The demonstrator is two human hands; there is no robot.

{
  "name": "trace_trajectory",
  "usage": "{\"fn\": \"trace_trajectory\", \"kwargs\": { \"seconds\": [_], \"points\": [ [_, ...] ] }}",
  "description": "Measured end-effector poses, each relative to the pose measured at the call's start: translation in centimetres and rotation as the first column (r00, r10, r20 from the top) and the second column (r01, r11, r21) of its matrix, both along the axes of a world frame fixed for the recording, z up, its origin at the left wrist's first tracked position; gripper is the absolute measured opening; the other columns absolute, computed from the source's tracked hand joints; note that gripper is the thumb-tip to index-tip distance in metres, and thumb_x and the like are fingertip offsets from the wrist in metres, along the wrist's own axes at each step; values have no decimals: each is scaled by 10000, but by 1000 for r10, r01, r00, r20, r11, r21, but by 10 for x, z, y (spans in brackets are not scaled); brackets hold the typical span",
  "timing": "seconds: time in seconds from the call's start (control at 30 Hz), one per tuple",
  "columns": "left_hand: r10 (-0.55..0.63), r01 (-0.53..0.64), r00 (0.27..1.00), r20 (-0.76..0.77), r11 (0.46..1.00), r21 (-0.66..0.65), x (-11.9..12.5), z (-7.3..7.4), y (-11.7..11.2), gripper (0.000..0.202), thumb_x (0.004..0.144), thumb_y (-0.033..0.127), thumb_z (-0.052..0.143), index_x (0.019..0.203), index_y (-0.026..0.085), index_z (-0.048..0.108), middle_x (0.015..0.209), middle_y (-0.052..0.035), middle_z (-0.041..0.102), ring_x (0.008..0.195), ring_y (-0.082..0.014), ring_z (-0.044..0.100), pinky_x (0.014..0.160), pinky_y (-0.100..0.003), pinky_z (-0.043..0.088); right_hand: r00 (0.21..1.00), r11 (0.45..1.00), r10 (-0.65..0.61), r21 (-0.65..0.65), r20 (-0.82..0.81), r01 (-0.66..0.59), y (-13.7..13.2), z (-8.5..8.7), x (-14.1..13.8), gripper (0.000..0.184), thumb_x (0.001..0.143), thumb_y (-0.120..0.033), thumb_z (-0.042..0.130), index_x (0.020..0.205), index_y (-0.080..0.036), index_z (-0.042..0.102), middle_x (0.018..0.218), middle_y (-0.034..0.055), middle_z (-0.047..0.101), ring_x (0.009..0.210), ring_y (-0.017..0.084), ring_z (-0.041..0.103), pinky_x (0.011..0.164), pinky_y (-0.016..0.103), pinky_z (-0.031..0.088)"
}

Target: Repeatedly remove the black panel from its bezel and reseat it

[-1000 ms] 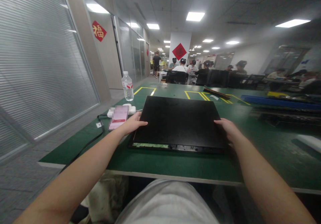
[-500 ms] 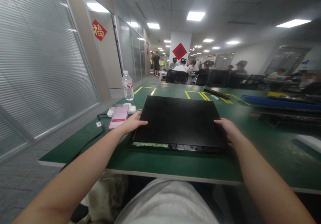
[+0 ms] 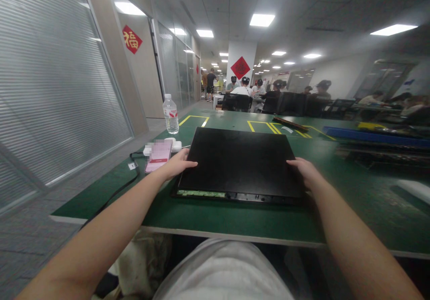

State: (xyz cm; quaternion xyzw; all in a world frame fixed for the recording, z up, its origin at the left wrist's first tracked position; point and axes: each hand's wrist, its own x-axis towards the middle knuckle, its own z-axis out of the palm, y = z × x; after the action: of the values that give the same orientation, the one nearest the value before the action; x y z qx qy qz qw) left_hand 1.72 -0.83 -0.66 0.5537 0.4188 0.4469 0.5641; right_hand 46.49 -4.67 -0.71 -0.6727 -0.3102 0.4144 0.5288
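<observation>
A flat black display panel (image 3: pixel 238 163) lies in front of me, with a dark frame showing beneath its near edge. Along the left part of that edge runs a strip of green circuit board (image 3: pixel 201 193). My left hand (image 3: pixel 178 164) grips the panel's left side, thumb on top and the other fingers mostly out of sight at the edge. On the opposite side my right hand (image 3: pixel 306 173) holds the right edge in the same way, its thumb on the black surface. Both hands are closed on the panel.
The green table (image 3: pixel 235 221) carries a water bottle (image 3: pixel 171 115), a phone (image 3: pixel 158 156), white adapters (image 3: pixel 176 145) and a black cable (image 3: pixel 116 193) at left. A brown-black bar (image 3: pixel 290 124), a blue strip (image 3: pixel 376 136) and a white piece (image 3: pixel 414 190) lie at right. People sit beyond.
</observation>
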Motion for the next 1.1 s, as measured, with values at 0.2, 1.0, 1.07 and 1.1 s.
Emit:
{"fn": "trace_trajectory", "kwargs": {
  "seconds": [0.2,1.0,1.07,1.1],
  "points": [
    [4,-4,1000,10,1000,-3,1,3,-1,580,539,106,867,1014,180,543,959,-57,750,981,-295,723,920,-460,553,1000,1000,8,-8,-5,-9,-2,3,-2,254,728,-195,657,979,-227,636,777,46,722,699,231,680,639,352,536],
    [46,-46,998,42,999,21,6,12,-10,542,509,48,822,996,172,620,957,-50,769,923,-267,739,841,-397,584,997,996,69,62,-20,-68,4,-4,4,276,716,-141,622,970,-232,682,799,39,744,724,222,702,663,335,557],
    [46,-47,998,47,998,28,6,14,-10,523,507,52,822,980,174,634,964,-55,770,924,-271,739,820,-389,590,993,993,94,82,-65,-88,3,-4,2,280,705,-122,605,949,-229,688,779,36,744,707,224,702,663,339,560],
    [49,-51,998,48,998,28,6,15,-10,514,506,54,821,972,174,638,961,-57,771,921,-272,740,807,-382,593,991,992,102,88,-82,-94,2,-2,1,286,699,-112,598,944,-227,691,773,36,745,701,225,702,664,341,561]
  ]
}}
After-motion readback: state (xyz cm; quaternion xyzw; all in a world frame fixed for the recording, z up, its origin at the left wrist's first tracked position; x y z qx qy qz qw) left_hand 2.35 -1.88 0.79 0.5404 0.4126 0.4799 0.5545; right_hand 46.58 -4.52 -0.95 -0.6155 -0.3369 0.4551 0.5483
